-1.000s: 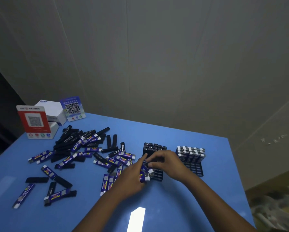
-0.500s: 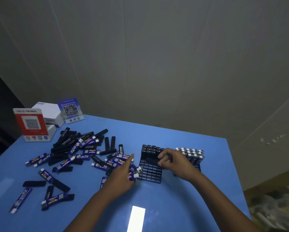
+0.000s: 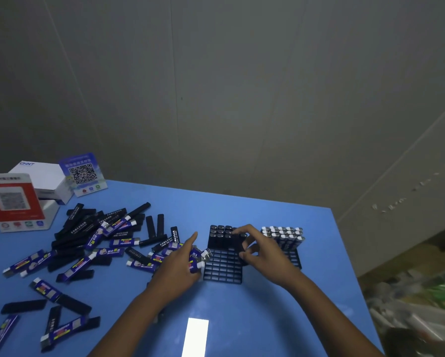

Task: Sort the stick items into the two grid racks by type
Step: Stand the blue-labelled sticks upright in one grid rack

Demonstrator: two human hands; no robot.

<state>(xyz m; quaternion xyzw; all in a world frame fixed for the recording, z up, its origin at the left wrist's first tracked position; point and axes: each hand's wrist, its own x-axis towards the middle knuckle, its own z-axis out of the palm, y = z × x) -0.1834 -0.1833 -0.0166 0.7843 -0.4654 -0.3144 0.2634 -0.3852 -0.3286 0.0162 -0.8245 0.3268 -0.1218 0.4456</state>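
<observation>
Your left hand (image 3: 180, 264) curls its grip around a few blue-labelled sticks (image 3: 199, 258), index finger stretched out toward the upper middle of the frame; their white capped ends poke out to the right, touching or just short of the near rack's left edge. Your right hand (image 3: 261, 249) sits over the right side of that black grid rack (image 3: 222, 269), fingers bent and pinched narrow at the row of black sticks (image 3: 221, 231) standing in its far cells. Whether it holds a stick or only steadies one, you cannot tell.

The relation that matters: the blue sticks in your left grip lie with their long axes running left to right, roughly flat, while their home, the second rack (image 3: 294, 258) with the white-capped sticks (image 3: 282, 234), stands further right, beyond the black rack and behind your right hand. The right hand is nearer to it, so a hand-over or a reach across looks needed, with each stick tipped upright first.

Further left on the blue surface (image 3: 242, 207) the unsorted pile (image 3: 95, 238) of both types is spread wide.
</observation>
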